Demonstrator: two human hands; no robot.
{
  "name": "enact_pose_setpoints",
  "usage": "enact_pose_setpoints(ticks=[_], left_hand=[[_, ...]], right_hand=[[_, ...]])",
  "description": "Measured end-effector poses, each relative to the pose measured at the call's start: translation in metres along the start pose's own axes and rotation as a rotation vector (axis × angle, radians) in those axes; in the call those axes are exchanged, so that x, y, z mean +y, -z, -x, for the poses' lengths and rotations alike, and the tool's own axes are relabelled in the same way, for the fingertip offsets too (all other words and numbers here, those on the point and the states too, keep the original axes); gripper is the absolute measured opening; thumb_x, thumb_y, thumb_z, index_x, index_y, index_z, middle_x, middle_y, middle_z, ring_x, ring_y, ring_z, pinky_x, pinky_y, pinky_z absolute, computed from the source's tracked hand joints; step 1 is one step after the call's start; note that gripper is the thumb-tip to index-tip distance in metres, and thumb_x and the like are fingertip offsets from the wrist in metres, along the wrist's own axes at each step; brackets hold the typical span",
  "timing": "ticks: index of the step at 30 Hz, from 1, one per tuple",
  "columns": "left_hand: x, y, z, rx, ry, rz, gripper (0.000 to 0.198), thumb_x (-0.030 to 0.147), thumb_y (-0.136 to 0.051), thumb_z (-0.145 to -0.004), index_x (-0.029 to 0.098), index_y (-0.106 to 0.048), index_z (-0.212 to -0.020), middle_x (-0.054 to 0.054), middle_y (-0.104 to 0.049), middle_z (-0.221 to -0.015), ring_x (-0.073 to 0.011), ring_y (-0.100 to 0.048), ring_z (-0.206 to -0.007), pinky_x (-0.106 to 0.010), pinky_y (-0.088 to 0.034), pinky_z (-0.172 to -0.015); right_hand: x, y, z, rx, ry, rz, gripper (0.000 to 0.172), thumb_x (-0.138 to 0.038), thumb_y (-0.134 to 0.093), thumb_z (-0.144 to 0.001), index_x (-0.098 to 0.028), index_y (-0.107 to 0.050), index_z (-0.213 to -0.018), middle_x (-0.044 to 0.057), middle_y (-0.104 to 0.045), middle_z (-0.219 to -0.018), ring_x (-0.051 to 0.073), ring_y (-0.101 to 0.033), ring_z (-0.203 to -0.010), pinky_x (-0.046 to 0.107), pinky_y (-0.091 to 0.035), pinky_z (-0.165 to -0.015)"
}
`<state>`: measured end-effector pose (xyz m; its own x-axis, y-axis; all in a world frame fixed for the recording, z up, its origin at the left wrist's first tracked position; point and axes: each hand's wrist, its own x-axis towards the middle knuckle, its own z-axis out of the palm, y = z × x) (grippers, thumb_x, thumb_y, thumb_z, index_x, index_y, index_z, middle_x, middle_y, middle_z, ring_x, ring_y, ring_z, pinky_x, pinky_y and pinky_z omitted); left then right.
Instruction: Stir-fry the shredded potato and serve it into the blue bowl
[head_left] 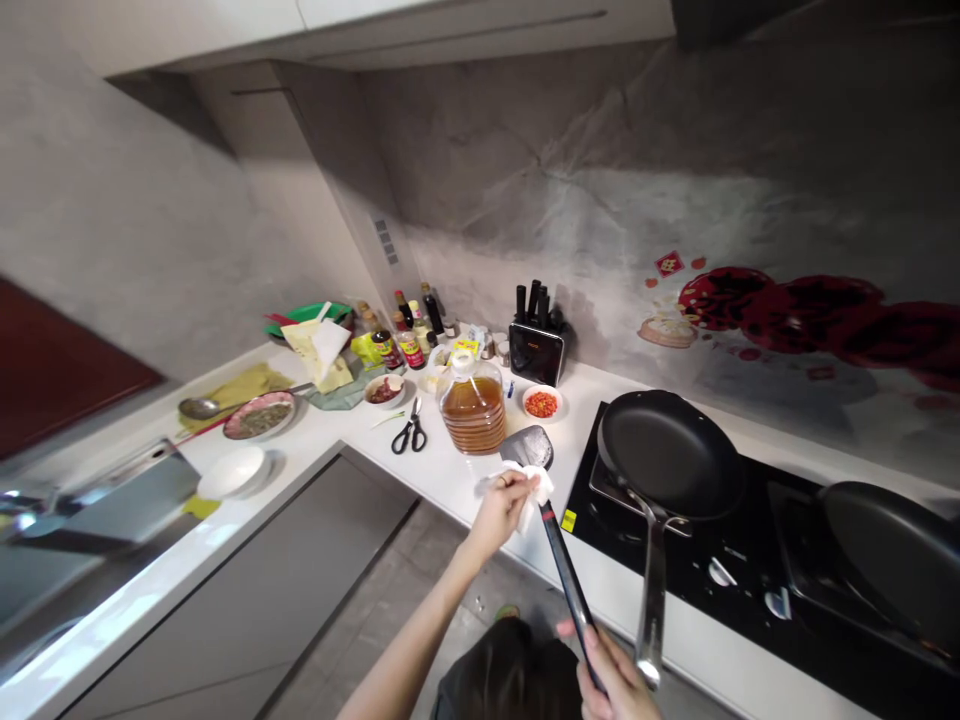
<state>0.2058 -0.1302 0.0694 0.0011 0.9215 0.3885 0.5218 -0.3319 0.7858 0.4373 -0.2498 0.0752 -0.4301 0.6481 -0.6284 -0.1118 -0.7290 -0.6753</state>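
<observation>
My right hand (611, 675) is wrapped round the black handle of a spatula (570, 575), which points away from me over the counter edge. At its far end is the grey, wet-looking blade. My left hand (504, 510) pinches a crumpled white paper towel (538, 482) against the spatula's neck, just below the blade. Behind the blade stands a large clear jug of brown oil (472, 408). To the blade's right, a frying pan (667, 450) rests on the black stove, its metal handle reaching toward my right hand.
Black scissors (409, 430) and a bowl of meat (384, 390) lie left of the jug. A bowl of chopped red chili (541, 403) sits before the knife block (537, 350). Sauce bottles (409, 345) line the corner. A second pan (892, 550) is at right; the sink (97, 540) is at left.
</observation>
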Motion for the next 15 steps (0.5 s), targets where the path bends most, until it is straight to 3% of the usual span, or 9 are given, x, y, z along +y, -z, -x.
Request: enact_pose_setpoints(ticks=[5,9,11,13,15], left_hand=[[0.020,-0.001,0.016,-0.142,0.081,0.197,0.030,0.018,-0.048,-0.089,0.023,-0.070,-0.108,-0.007,-0.061,-0.093,-0.0166,-0.058,-0.089,-0.030,-0.046,-0.082],[0.042,-0.004,0.038,-0.325,0.029,0.201,0.034,0.015,-0.044,-0.090,0.026,-0.068,-0.110,-0.007,-0.060,-0.096,-0.0158,-0.057,-0.093,-0.029,-0.045,-0.085],[0.042,-0.008,0.046,-0.373,-0.025,0.149,0.036,0.013,-0.043,-0.089,0.026,-0.066,-0.113,-0.007,-0.058,-0.097,-0.0159,-0.055,-0.094,-0.029,-0.046,-0.085],[0.032,-0.010,0.044,-0.355,-0.098,0.074,0.039,0.011,-0.043,-0.088,0.026,-0.064,-0.117,-0.008,-0.056,-0.097,-0.0165,-0.054,-0.093,-0.029,-0.046,-0.083],[0.014,-0.008,0.030,-0.230,-0.147,0.001,0.040,0.009,-0.042,-0.087,0.024,-0.064,-0.116,-0.007,-0.055,-0.093,-0.0167,-0.054,-0.089,-0.030,-0.047,-0.080]], right_hand=[[0.002,-0.022,-0.021,0.028,-0.047,-0.067,0.067,-0.072,-0.061,-0.063,-0.022,-0.056,-0.107,-0.013,-0.028,-0.043,0.000,-0.014,-0.032,0.014,-0.010,-0.031],[0.005,-0.033,-0.032,0.135,-0.038,-0.093,0.073,-0.073,-0.064,-0.060,-0.022,-0.050,-0.111,-0.015,-0.028,-0.043,0.001,-0.013,-0.031,0.014,-0.007,-0.028],[0.007,-0.037,-0.033,0.169,-0.031,-0.089,0.073,-0.072,-0.064,-0.061,-0.022,-0.048,-0.112,-0.015,-0.028,-0.043,0.002,-0.014,-0.031,0.013,-0.008,-0.027],[0.010,-0.041,-0.032,0.180,-0.012,-0.094,0.072,-0.071,-0.063,-0.063,-0.022,-0.047,-0.114,-0.015,-0.028,-0.043,0.002,-0.015,-0.031,0.013,-0.007,-0.027],[0.014,-0.044,-0.028,0.150,0.000,-0.103,0.069,-0.069,-0.062,-0.066,-0.022,-0.048,-0.114,-0.015,-0.028,-0.044,0.001,-0.013,-0.031,0.013,-0.007,-0.028]])
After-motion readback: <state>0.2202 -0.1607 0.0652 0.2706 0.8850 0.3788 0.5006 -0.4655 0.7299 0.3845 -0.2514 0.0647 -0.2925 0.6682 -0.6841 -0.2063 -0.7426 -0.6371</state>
